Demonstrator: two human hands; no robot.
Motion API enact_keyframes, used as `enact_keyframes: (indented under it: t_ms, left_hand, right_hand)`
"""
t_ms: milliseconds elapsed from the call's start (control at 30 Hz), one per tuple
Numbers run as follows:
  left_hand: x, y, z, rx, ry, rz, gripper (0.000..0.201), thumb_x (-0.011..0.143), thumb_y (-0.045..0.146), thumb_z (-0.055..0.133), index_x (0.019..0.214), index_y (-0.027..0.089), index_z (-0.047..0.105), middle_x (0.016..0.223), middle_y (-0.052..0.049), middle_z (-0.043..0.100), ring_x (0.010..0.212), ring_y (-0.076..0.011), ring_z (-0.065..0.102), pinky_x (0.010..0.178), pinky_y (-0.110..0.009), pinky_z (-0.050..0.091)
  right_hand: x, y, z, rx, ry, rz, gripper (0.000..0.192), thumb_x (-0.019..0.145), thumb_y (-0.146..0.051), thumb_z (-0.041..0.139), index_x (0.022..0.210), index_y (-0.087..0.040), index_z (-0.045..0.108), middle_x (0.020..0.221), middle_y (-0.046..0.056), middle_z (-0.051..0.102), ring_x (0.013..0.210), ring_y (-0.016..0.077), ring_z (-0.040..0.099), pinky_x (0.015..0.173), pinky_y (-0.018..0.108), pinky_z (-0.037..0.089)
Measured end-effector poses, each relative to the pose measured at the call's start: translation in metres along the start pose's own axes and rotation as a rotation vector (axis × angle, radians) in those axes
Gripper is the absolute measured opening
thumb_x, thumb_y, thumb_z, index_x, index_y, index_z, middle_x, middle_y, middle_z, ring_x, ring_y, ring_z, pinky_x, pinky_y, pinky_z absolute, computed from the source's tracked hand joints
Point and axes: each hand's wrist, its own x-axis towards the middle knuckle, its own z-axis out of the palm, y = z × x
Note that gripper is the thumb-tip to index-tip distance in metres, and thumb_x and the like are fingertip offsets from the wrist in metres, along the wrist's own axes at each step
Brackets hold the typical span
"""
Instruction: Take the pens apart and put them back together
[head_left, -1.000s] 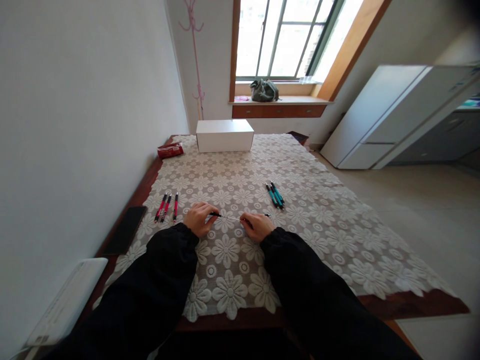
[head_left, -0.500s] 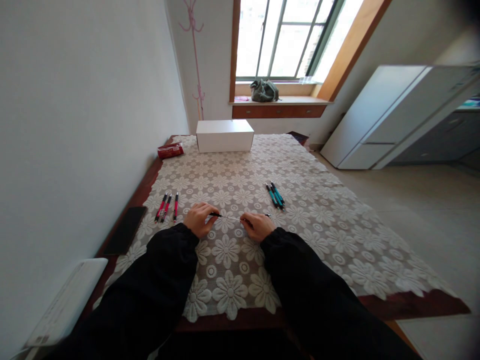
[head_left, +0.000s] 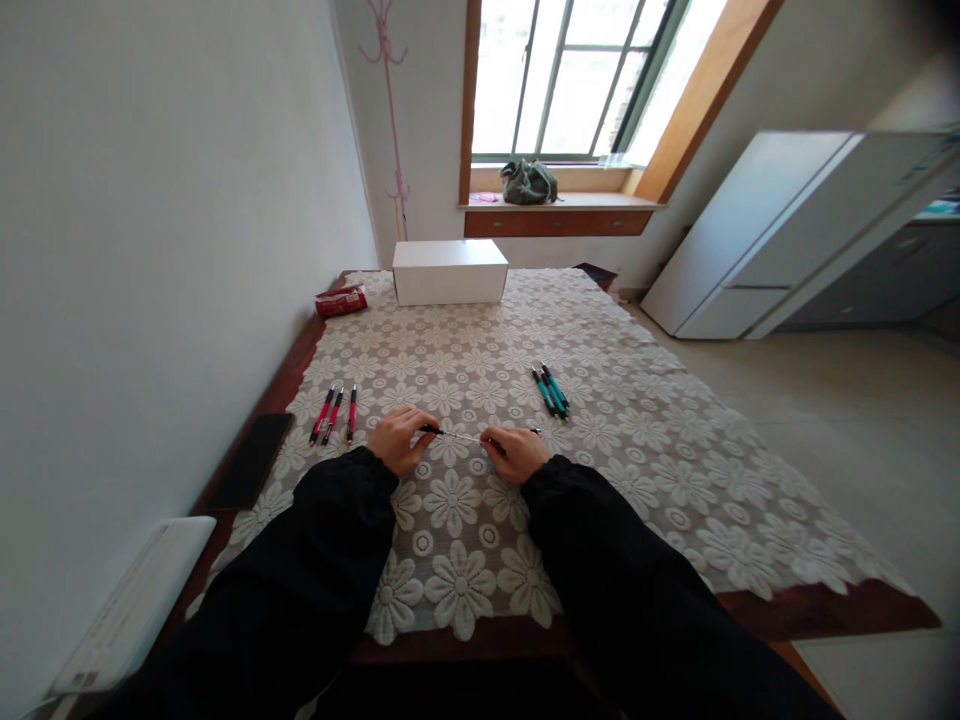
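Over the near middle of the tablecloth, my left hand [head_left: 403,438] pinches a slim black pen part [head_left: 430,429]. A thin, pale pen rod [head_left: 459,436] spans the gap from it to my right hand [head_left: 515,453]. The fingers of my right hand are closed on the other end of the pen, mostly hidden; a small dark end [head_left: 535,431] pokes out past the knuckles. Left of my left hand lie red-and-black pens [head_left: 331,415]. Several teal-and-black pens [head_left: 551,390] lie together beyond my right hand.
A lace tablecloth [head_left: 454,500] covers the table. At the far end stand a white box [head_left: 450,275] and a red packet [head_left: 341,301]. A dark phone-like slab [head_left: 252,460] and a white device [head_left: 135,605] lie along the left edge, by the wall.
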Motion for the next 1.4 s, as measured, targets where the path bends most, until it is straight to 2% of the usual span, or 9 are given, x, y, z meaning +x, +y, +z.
enact_keyframes:
  t_ms: [633,1400]
  left_hand:
    - [0.0000,0.0014,0.0002,-0.011,-0.015,-0.029,0.009,0.085,0.022,0.061,0.093,0.022,0.065,0.096,-0.004,0.070,0.090,-0.0201,0.063,0.081,-0.035,0.049]
    - [-0.0002,0.0003,0.0010,-0.023,-0.046,0.002,0.009,0.087,0.023,0.060,0.094,0.022,0.065,0.095,-0.005,0.070,0.090,-0.0197,0.063,0.082,-0.035,0.049]
  right_hand:
    - [-0.0004,-0.0002,0.0005,0.008,0.002,-0.039,0.016,0.092,-0.028,0.050,0.098,-0.023,0.064,0.087,0.003,0.071,0.072,0.0151,0.062,0.064,0.024,0.036]
    - [-0.0002,-0.0022,-0.0020,-0.019,0.022,0.003,0.018,0.092,-0.030,0.050,0.099,-0.024,0.065,0.090,0.002,0.072,0.075,0.0159,0.063,0.066,0.024,0.039]
